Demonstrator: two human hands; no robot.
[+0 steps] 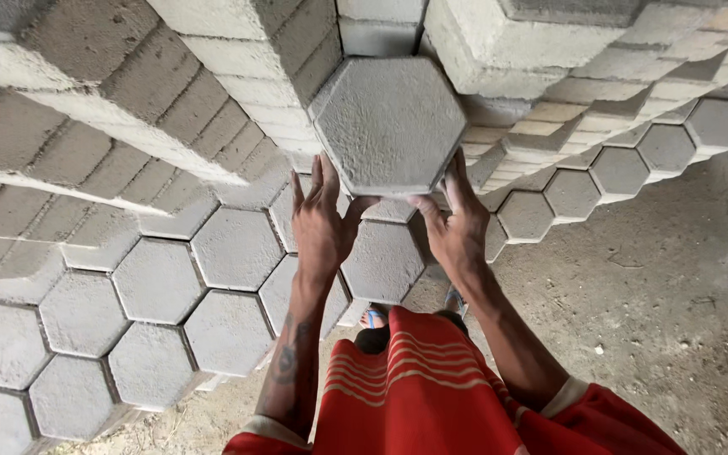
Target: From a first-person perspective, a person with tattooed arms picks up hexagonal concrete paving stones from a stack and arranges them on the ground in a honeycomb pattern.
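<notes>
Fingers (323, 190) of both hands, left hand (322, 227) and right hand (457, 232), clasp a grey hexagonal paver (389, 122) by its lower edges, held above stepped paver stacks (162, 278).

Dirt floor (667, 286) carries grey six-sided blocks (153, 278), stacked in stepped rows along its left and far edges. Small stones scattered on floor's right side.
</notes>
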